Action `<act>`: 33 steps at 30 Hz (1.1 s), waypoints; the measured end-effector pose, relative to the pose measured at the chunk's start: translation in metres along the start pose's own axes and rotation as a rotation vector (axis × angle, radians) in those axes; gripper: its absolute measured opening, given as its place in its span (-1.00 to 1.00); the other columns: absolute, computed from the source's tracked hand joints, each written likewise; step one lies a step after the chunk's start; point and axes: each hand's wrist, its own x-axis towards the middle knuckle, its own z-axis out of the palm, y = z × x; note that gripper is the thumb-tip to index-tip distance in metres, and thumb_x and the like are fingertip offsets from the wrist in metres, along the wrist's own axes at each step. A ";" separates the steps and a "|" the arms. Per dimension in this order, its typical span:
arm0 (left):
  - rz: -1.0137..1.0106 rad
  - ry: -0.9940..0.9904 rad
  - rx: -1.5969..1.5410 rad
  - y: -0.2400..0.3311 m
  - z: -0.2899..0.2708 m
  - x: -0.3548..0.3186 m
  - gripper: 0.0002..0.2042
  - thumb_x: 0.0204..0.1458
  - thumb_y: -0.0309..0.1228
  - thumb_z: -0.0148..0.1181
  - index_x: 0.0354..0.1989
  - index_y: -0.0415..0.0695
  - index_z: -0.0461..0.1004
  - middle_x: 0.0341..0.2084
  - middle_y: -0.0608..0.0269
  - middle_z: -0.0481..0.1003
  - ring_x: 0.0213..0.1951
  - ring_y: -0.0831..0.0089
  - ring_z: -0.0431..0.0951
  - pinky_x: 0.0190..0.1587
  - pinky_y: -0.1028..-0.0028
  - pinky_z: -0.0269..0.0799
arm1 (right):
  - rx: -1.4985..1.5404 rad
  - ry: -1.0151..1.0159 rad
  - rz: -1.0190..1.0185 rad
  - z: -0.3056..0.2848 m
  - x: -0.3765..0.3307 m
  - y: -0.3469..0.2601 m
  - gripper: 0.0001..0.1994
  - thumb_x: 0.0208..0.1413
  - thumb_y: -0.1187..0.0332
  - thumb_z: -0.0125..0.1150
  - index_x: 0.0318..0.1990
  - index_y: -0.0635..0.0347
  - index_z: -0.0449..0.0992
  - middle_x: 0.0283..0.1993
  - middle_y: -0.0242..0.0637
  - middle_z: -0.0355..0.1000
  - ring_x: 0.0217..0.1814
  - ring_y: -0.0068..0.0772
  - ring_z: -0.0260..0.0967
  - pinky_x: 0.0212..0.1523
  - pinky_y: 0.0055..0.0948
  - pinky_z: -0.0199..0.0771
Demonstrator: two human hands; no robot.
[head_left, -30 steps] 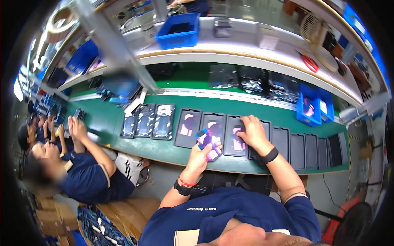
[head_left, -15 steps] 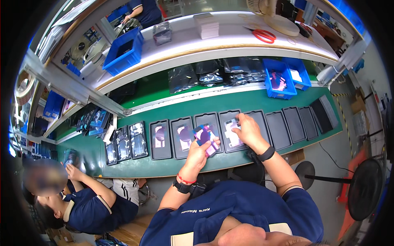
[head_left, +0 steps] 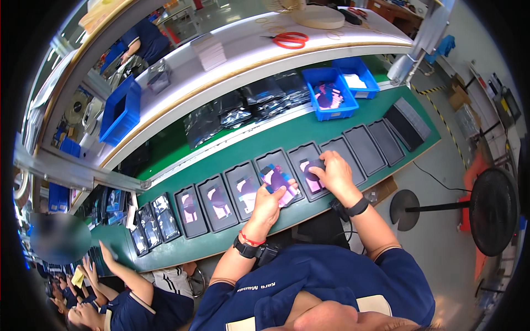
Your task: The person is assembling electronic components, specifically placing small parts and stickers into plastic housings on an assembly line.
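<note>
Held in my left hand (head_left: 269, 205) is a small stack of thin pink and purple pieces with dark round areas (head_left: 276, 177), its thumb lying on top. The fingers of my right hand (head_left: 335, 175) pinch the edge of a similar piece (head_left: 306, 167) lying in a shallow black tray (head_left: 298, 152). To the left stand more such trays, among them a black tray (head_left: 184, 222) with a pink and purple piece inside. On the right, another black tray (head_left: 361, 144) shows its bare bottom.
Wrapped black trays (head_left: 163, 212) lie at the left on the green table (head_left: 259, 230). Behind are blue bins (head_left: 334, 113) and dark shiny bags (head_left: 237, 107). Red scissors (head_left: 290, 39) rest on the shelf above. A co-worker (head_left: 132, 295) sits at the left, near the table.
My right hand has moved one tray to the right and is now at a piece there. My left hand still holds the stack. The whole view has turned, so the table slants more.
</note>
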 end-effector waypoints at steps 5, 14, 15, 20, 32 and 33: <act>0.130 -0.065 0.247 -0.018 0.031 0.010 -0.72 -0.06 -0.73 0.04 -0.13 -0.30 0.35 -0.29 0.07 0.49 -0.22 0.34 0.52 -0.10 0.39 0.46 | 0.497 -0.161 -0.116 -0.001 -0.018 0.000 -0.80 -0.08 0.33 0.28 -0.45 0.30 0.45 -0.58 -0.29 0.39 -0.54 -0.55 0.34 -0.54 -0.51 0.30; -0.072 -0.063 0.121 -0.028 0.060 0.024 -0.64 -0.04 -0.76 -0.02 -0.01 -0.30 0.24 -0.26 0.02 0.47 -0.19 0.31 0.52 -0.08 0.38 0.46 | -0.048 0.168 0.043 -0.042 0.005 0.062 -0.67 -0.20 0.21 0.34 -0.37 0.29 0.46 -0.41 -0.10 0.40 -0.32 -0.05 0.38 -0.28 -0.21 0.38; -0.028 -0.065 0.153 -0.031 0.065 0.025 -0.65 -0.05 -0.76 0.01 -0.04 -0.29 0.28 -0.26 0.04 0.48 -0.20 0.32 0.52 -0.09 0.39 0.47 | -0.032 0.265 0.027 -0.044 -0.002 0.050 -0.64 -0.20 0.18 0.34 -0.35 0.28 0.46 -0.38 -0.10 0.38 -0.28 -0.01 0.36 -0.23 -0.19 0.37; 0.054 -0.188 0.251 -0.052 0.081 0.040 -0.63 -0.06 -0.73 0.07 -0.03 -0.31 0.27 -0.27 0.03 0.48 -0.24 0.30 0.53 -0.13 0.37 0.49 | 0.552 -0.010 0.004 -0.026 -0.013 0.060 -0.82 -0.10 0.37 0.29 -0.52 0.30 0.45 -0.64 -0.46 0.30 -0.58 -0.71 0.19 -0.58 -0.61 0.20; -0.038 -0.160 0.249 -0.053 0.113 0.049 -0.71 -0.13 -0.71 0.19 -0.18 -0.28 0.41 -0.32 0.21 0.48 -0.31 0.45 0.52 -0.16 0.46 0.49 | 0.238 0.157 -0.048 -0.065 0.004 0.081 -0.71 -0.16 0.25 0.33 -0.34 0.27 0.48 -0.42 -0.22 0.38 -0.39 -0.32 0.36 -0.38 -0.41 0.37; -0.035 -0.192 0.262 -0.058 0.114 0.053 -0.71 -0.14 -0.69 0.21 -0.19 -0.27 0.41 -0.34 0.24 0.49 -0.31 0.46 0.52 -0.17 0.48 0.48 | 0.385 0.014 -0.075 -0.061 0.002 0.077 -0.76 -0.12 0.30 0.31 -0.36 0.27 0.47 -0.46 -0.31 0.38 -0.43 -0.46 0.35 -0.40 -0.50 0.35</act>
